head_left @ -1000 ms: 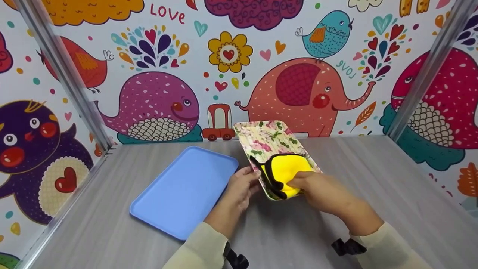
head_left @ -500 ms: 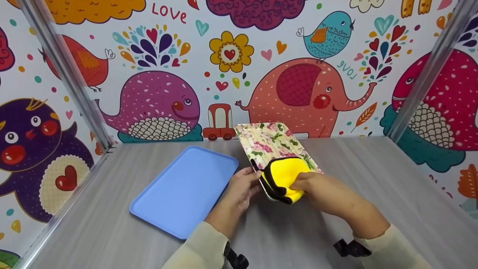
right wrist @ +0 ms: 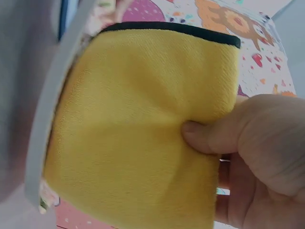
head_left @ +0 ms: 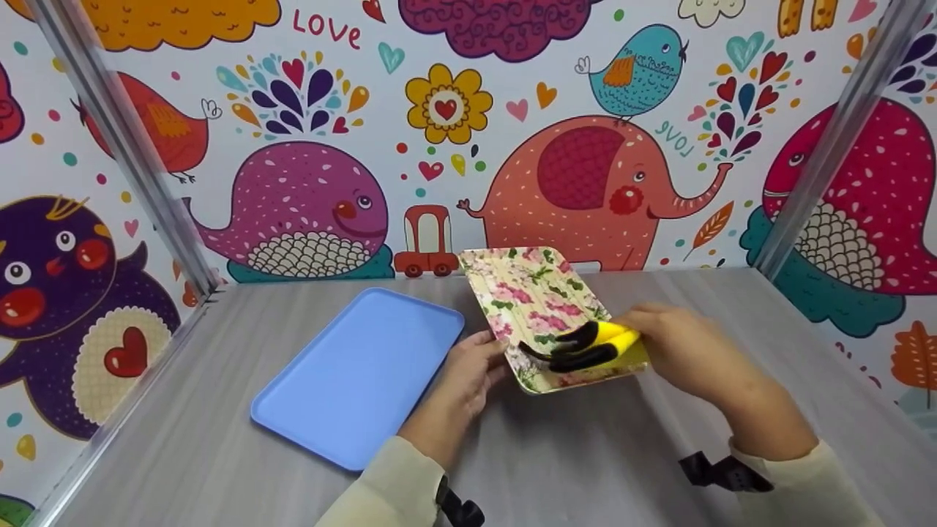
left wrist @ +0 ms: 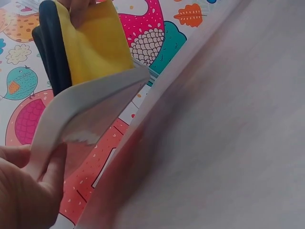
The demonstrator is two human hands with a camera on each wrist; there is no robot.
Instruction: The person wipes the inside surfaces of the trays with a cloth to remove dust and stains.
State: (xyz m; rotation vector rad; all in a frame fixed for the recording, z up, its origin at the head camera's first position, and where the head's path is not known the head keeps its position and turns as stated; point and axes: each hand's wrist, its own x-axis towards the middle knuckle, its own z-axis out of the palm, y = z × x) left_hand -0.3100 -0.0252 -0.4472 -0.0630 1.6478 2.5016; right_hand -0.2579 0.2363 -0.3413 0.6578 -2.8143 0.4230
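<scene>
My left hand (head_left: 471,372) grips the near left edge of a flower-patterned tray (head_left: 523,289), which tilts above the table. In the left wrist view the thumb and fingers pinch its pale rim from both sides. A folded yellow cloth (right wrist: 143,119) with black edging is pinched between the thumb and fingers of my right hand (head_left: 692,351). The cloth stands on edge against the tray's patterned face, its black-edged folds pointing left in the head view. Part of the tray's right side is hidden behind the cloth and right hand.
Left of my hands, a blue tray (head_left: 359,373) lies flat on the grey wood-grain table (head_left: 183,410). Cartoon-printed walls (head_left: 307,197) with metal corner posts (head_left: 132,146) enclose the back and sides.
The right hand has moved right and slightly up with the cloth, which has turned from lying flat on the tray to edge-on. The flower-patterned tray and left hand stay nearly in place.
</scene>
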